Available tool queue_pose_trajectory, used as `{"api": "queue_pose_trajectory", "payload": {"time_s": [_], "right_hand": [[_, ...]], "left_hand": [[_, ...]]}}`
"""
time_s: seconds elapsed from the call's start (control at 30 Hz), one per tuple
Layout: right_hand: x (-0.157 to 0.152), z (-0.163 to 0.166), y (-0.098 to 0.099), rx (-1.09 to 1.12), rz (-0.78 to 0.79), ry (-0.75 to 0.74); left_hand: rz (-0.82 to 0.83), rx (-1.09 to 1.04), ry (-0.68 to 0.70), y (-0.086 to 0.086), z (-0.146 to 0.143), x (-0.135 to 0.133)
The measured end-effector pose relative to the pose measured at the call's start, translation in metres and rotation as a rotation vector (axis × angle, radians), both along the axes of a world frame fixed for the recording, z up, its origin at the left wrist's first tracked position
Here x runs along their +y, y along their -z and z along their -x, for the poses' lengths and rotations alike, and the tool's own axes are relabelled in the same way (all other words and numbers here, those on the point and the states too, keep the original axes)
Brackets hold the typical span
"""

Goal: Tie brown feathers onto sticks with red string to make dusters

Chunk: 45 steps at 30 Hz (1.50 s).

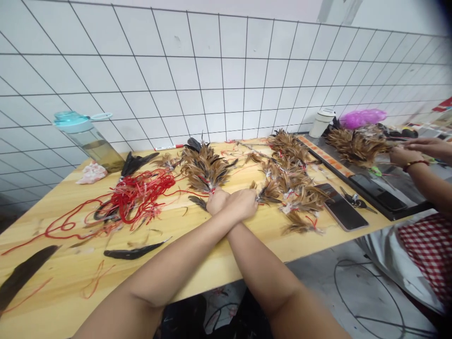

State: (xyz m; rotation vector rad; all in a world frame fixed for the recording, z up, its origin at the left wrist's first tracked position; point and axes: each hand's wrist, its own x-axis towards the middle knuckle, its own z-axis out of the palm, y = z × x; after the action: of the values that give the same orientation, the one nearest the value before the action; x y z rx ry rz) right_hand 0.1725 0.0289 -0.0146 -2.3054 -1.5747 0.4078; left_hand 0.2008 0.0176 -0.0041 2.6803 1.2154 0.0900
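My forearms cross over the wooden table (197, 263), the left one on top. My right hand (216, 201), reaching to the left side, is closed round the base of a brown and black feather bundle (205, 167) bound with red string. Over on the right side, my left hand (247, 203) is closed at the tied end of a small bunch of feathers (269, 192); its fingertips are partly hidden. A red cord (190, 192) runs from the large bundle to a tangled heap of red string (136, 197). More feather bundles (300, 188) lie to the right of my left hand.
Loose black feathers (134, 252) lie at the front left. A water bottle (93, 141), a crumpled tissue (92, 173) and a marker (169, 147) are farther back. A phone (342, 207) and keys (356, 200) lie right. Another person's hands (406, 153) hold feathers beside a white cup (322, 123).
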Motion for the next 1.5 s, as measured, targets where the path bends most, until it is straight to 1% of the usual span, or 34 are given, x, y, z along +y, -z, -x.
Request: {"api": "queue_pose_trajectory", "payload": {"time_s": [0.07, 0.13, 0.2, 0.27, 0.3, 0.37, 0.43, 0.47, 0.53, 0.6, 0.63, 0.73, 0.83, 0.9, 0.97, 1.2, 1.27, 1.33, 1.43, 1.5], "right_hand": [[0.001, -0.003, -0.003, 0.006, 0.007, -0.014], [0.002, -0.005, -0.003, 0.016, 0.005, -0.020], [0.003, -0.008, 0.002, 0.033, -0.015, -0.012], [0.003, -0.010, 0.008, 0.050, -0.046, -0.006], [0.003, -0.011, 0.011, 0.056, -0.057, -0.010], [0.003, -0.013, 0.015, 0.061, -0.065, -0.028], [0.004, -0.015, 0.016, 0.066, -0.056, -0.047], [0.004, -0.016, 0.017, 0.068, -0.051, -0.054], [0.005, -0.016, 0.017, 0.069, -0.046, -0.055], [0.006, -0.015, 0.019, 0.065, -0.051, -0.038], [0.007, -0.014, 0.020, 0.060, -0.055, -0.023], [0.007, -0.010, 0.022, 0.045, -0.073, 0.030], [0.006, -0.008, 0.018, 0.050, -0.045, 0.047], [0.005, -0.008, 0.013, 0.070, -0.011, 0.028], [0.004, -0.008, 0.008, 0.091, 0.008, 0.007], [0.005, -0.009, 0.004, 0.109, 0.037, -0.025], [0.007, -0.009, 0.003, 0.108, 0.057, -0.026], [0.009, -0.010, 0.002, 0.111, 0.079, -0.027], [0.012, -0.011, 0.001, 0.128, 0.100, -0.026], [0.014, -0.012, 0.004, 0.136, 0.104, -0.008]], "left_hand": [[0.048, 0.023, 0.035, -0.001, -0.007, 0.004], [0.021, -0.017, 0.089, -0.004, -0.013, 0.005], [-0.080, -0.129, 0.211, -0.009, -0.018, 0.000], [-0.170, -0.220, 0.380, -0.011, -0.028, -0.010], [-0.194, -0.231, 0.470, -0.011, -0.035, -0.017], [-0.222, -0.202, 0.645, -0.006, -0.054, -0.033], [-0.268, -0.161, 0.794, 0.002, -0.078, -0.047], [-0.301, -0.150, 0.843, 0.006, -0.091, -0.052], [-0.368, -0.146, 0.886, 0.014, -0.111, -0.053], [-0.404, -0.141, 0.860, 0.018, -0.124, -0.042], [-0.403, -0.134, 0.820, 0.018, -0.127, -0.034], [-0.317, -0.094, 0.609, 0.018, -0.125, -0.003], [-0.217, -0.085, 0.386, 0.016, -0.117, 0.022], [-0.192, -0.112, 0.285, 0.013, -0.113, 0.030], [-0.193, -0.155, 0.239, 0.008, -0.111, 0.032], [-0.266, -0.320, 0.281, -0.008, -0.105, 0.028], [-0.281, -0.339, 0.279, -0.009, -0.106, 0.032], [-0.294, -0.337, 0.306, -0.008, -0.111, 0.036], [-0.342, -0.298, 0.454, 0.001, -0.125, 0.040], [-0.363, -0.225, 0.549, 0.008, -0.136, 0.042]]}}
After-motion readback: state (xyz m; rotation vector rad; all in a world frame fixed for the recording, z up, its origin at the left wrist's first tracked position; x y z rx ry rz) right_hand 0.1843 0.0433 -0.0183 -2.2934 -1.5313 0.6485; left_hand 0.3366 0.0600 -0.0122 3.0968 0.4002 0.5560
